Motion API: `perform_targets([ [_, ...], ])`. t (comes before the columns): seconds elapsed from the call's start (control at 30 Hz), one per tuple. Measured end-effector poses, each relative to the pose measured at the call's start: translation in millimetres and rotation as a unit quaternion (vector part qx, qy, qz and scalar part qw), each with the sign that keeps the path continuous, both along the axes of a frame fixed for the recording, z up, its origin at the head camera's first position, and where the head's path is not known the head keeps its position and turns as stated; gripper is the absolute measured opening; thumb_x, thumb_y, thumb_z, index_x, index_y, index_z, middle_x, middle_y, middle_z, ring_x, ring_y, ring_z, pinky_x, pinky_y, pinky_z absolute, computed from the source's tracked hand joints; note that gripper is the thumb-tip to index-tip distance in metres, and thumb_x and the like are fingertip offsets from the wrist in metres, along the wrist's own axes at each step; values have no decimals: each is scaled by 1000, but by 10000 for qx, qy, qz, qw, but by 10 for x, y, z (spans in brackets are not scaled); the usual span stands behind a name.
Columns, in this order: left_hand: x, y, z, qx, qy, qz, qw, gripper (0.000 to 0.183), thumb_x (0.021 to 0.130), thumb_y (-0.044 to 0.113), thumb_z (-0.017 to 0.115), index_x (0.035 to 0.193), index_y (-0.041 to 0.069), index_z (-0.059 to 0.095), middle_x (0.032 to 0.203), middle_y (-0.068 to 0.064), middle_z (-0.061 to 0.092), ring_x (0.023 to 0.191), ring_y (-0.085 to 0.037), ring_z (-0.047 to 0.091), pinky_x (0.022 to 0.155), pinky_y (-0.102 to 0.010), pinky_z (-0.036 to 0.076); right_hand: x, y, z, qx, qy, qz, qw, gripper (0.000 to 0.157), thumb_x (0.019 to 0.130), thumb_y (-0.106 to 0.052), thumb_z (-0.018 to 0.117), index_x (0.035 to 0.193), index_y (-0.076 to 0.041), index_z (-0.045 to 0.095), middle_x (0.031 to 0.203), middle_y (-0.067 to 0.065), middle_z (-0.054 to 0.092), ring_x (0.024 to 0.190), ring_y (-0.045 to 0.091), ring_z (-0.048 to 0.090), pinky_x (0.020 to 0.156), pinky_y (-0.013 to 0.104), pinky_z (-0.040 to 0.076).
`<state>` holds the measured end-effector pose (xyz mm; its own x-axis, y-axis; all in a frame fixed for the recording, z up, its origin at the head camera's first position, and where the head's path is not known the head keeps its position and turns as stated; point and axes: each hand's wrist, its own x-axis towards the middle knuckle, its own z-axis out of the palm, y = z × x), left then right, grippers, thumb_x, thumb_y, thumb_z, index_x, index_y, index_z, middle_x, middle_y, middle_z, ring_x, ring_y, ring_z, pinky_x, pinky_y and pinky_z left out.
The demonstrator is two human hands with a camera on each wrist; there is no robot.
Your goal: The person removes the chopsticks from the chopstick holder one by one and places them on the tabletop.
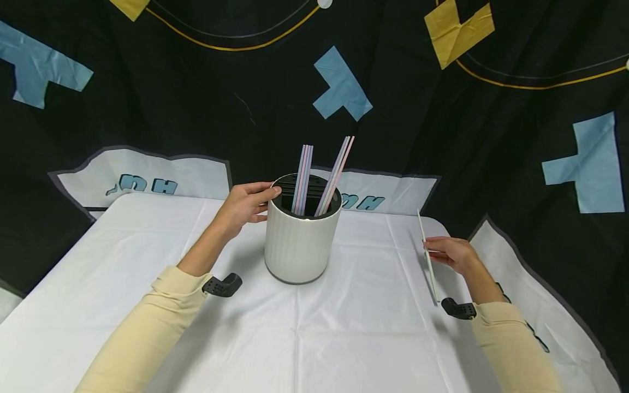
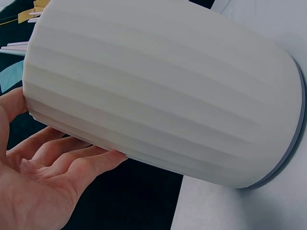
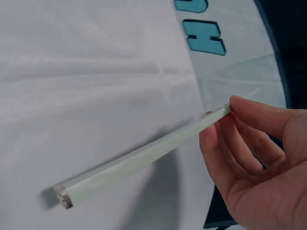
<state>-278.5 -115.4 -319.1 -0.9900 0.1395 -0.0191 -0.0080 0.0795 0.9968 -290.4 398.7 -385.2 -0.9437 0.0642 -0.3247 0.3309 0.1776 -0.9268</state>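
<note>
A white ribbed utensil holder (image 1: 301,245) with a black divided top stands upright on the table. My left hand (image 1: 248,203) grips its left side near the rim, the thumb hooked over the edge and the fingers along the outer wall. In the left wrist view, those fingers (image 2: 72,158) lie against the ribbed side. Two bunches of pastel straws, one nearly upright (image 1: 302,180) and one leaning right (image 1: 336,177), rise from the holder. Off to the right, my right hand (image 1: 453,253) pinches a long pale green straw (image 3: 144,155) between thumb and fingers, its near end slanting down close over the tabletop.
A white cloth (image 1: 363,338) covers the table. Behind it hangs a black backdrop (image 1: 275,103) with blue tape (image 1: 344,84) and yellow tape patches (image 1: 457,33). Loose white cloth flaps with blue lettering (image 1: 164,186) run along the far edge.
</note>
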Motion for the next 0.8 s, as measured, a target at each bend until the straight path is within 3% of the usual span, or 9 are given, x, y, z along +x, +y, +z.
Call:
perform_targets([
  [0.07,1,1,-3,-9,-9,10,10000,57,97,34,68,146,8,54,147,-13,56,134,-35,56,103,-49,53,-8,1,-48,118,-15,-19,9999,11,95,-4,69,105,-4,75,80,-10,74,74,7,74,71,22,62],
  [0.2,1,11,-5,44,-5,-51,10000,58,97,33,68,147,7,52,149,-12,55,135,-34,55,104,-49,53,-31,10,-142,499,-148,-231,9984,28,93,-5,72,118,7,69,77,-11,73,73,6,72,70,22,62],
  [0.43,-20,24,21,82,61,-95,9999,59,96,34,69,147,7,53,148,-10,55,134,-33,56,103,-47,54,-51,27,-248,1027,-322,-409,9934,48,91,-8,74,131,14,58,73,-11,72,67,4,70,65,23,61],
  [0.63,-4,0,4,79,31,-77,9999,59,97,34,69,147,8,52,149,-10,54,135,-34,55,103,-48,54,-75,30,-298,1155,-396,-458,9915,37,91,-8,74,121,10,65,70,-11,70,65,4,69,64,22,61],
  [0.8,19,-5,-6,138,26,-78,9999,57,97,32,68,146,7,53,149,-11,55,135,-35,55,103,-49,53,-69,58,-316,1075,-404,-461,9923,8,91,-7,73,96,-2,74,67,-11,69,64,4,67,62,21,60],
])
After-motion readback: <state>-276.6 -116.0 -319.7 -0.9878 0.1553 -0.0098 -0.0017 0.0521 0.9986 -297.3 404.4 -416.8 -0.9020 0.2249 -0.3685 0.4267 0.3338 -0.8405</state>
